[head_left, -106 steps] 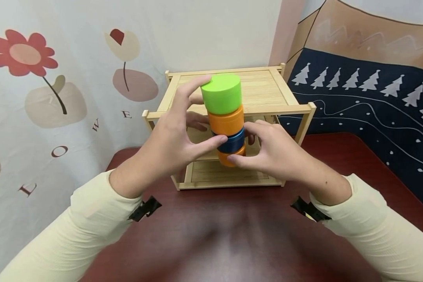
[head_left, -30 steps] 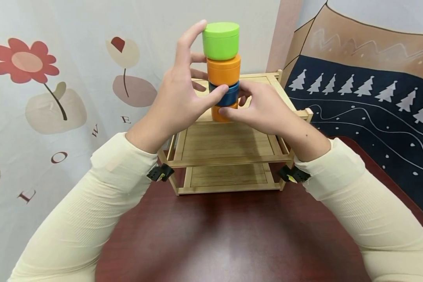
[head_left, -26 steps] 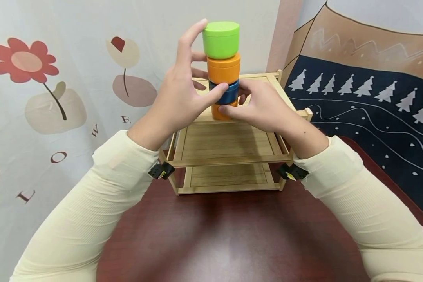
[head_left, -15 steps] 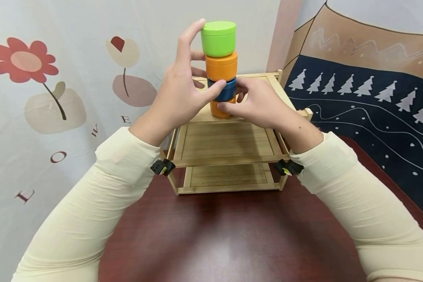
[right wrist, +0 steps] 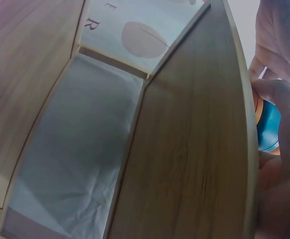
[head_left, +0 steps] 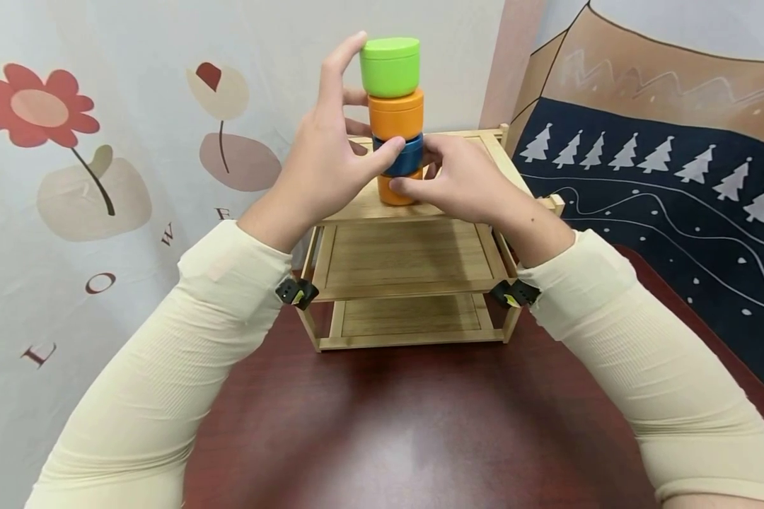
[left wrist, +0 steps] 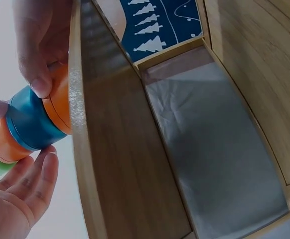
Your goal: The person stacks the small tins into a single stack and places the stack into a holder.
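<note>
Round lidded jars stand in an upright stack: a green jar (head_left: 390, 68) on top, an orange jar (head_left: 396, 115), a blue jar (head_left: 406, 157), and another orange jar (head_left: 391, 194) lowest. My left hand (head_left: 327, 159) holds the stack from the left, its index finger at the green lid and its thumb across the blue jar. From the right, my right hand (head_left: 467, 177) grips it low, thumb on the bottom orange jar. The stack is over the top board of a wooden shelf (head_left: 414, 286); whether its base touches the board I cannot tell. In the left wrist view the shelf edge partly hides the lower orange jar (left wrist: 60, 97).
The tiered wooden shelf stands on a dark red table (head_left: 382, 424). Behind it hang a pale curtain with flower prints (head_left: 44, 106) and a dark panel with white trees (head_left: 649, 155). Small black devices (head_left: 297, 291) sit at both wrists.
Both hands have lifted the jar stack from in front of the shelf to above its top board. Over the last second it has shifted slightly left and farther back.
</note>
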`<state>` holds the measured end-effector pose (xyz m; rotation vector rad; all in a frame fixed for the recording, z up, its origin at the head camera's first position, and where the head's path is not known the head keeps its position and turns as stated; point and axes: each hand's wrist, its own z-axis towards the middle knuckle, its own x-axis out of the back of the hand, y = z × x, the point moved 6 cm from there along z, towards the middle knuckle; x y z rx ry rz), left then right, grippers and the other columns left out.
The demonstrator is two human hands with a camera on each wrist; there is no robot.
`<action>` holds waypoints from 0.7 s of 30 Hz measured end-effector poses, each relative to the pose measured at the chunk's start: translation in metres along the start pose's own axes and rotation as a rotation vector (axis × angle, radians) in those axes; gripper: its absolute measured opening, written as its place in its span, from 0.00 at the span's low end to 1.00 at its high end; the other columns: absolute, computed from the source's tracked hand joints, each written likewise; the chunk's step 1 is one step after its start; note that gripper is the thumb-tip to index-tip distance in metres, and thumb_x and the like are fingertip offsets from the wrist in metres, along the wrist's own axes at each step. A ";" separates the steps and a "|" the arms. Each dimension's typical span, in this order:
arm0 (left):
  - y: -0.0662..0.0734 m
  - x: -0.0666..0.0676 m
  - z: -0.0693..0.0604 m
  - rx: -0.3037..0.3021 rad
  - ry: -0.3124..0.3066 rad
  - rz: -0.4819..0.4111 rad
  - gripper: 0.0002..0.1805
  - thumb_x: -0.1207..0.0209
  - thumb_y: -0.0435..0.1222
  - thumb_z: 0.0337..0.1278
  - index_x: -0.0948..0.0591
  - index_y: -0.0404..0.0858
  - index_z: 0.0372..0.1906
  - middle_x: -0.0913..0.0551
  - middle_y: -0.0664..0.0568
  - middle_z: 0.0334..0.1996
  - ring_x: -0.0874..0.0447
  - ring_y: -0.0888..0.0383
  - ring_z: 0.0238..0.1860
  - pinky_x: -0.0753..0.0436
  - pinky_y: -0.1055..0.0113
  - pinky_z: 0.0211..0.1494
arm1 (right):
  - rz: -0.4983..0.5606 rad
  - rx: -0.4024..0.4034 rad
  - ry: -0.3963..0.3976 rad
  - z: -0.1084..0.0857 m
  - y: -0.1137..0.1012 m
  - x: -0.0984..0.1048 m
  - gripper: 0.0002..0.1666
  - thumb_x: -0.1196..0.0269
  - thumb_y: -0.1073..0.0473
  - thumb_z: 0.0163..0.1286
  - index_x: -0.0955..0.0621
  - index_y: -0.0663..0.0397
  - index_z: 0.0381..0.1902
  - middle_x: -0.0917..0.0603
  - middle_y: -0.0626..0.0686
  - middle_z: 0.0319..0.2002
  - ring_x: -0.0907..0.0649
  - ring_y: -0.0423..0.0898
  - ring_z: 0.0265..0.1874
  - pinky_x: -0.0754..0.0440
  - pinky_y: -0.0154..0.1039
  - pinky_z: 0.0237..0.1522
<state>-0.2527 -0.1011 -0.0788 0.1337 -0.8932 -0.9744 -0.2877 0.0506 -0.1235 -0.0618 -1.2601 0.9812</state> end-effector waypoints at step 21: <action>0.001 0.007 -0.016 -0.020 0.075 0.085 0.48 0.37 0.49 0.61 0.53 0.51 0.78 0.28 0.49 0.64 0.21 0.60 0.58 0.22 0.66 0.59 | -0.062 0.040 0.139 -0.037 -0.007 0.014 0.33 0.40 0.41 0.72 0.25 0.49 0.68 0.19 0.53 0.62 0.23 0.51 0.59 0.26 0.50 0.62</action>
